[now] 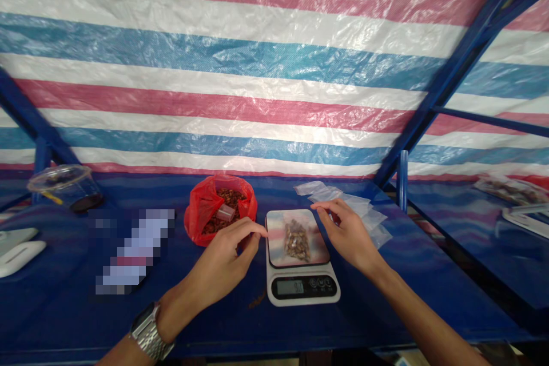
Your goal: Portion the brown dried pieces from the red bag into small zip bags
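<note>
A white digital kitchen scale (302, 289) stands on the blue table, its display lit but too small to read with certainty. On its glossy platform lies a small clear bag of brown pieces (297, 240). My left hand (223, 257) reaches in with empty fingers, the fingertips at the platform's left edge. A steel wristwatch (150, 329) circles that wrist. My right hand (347, 234) hovers at the platform's far right corner, fingers curved and apart, holding nothing. Beside it lies a stack of clear plastic bags (347, 201). A red plastic bag (201, 217) of brown pieces, with a small clear scoop (226, 213) inside, sits left of the scale.
A clear plastic cup (64, 187) with dark contents stands at the back left. A pixelated object (132, 251) lies on the table, and a white device (17, 251) sits at the left edge. Blue metal struts and a striped tarpaulin (257, 68) rise behind.
</note>
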A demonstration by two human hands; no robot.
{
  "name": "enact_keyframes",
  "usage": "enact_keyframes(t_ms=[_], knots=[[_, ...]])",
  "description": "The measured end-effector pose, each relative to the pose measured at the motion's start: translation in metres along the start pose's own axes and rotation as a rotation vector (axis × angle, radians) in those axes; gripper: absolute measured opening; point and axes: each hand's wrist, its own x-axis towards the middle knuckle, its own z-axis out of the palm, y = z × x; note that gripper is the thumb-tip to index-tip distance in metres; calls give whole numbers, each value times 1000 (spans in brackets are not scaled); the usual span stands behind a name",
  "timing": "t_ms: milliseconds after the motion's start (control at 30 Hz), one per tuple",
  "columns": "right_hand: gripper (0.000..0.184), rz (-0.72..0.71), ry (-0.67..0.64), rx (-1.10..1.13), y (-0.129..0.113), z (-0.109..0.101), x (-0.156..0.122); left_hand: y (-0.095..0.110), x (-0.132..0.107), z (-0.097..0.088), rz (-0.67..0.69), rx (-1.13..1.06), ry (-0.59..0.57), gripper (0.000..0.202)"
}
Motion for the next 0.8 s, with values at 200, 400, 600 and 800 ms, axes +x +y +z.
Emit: enact_keyframes(t_ms=[200, 400, 600, 800], knots=[[34, -27, -46, -24, -1, 5, -1, -1, 0, 1, 19, 2, 6, 24], [36, -49, -72, -77, 1, 13, -1, -1, 0, 1, 13, 9, -10, 24], [37, -86, -59, -118, 3, 17, 2, -1, 0, 0, -1, 1, -2, 24], [26, -112, -93, -122, -5, 21, 3, 4, -1, 8, -38, 38, 71, 22]])
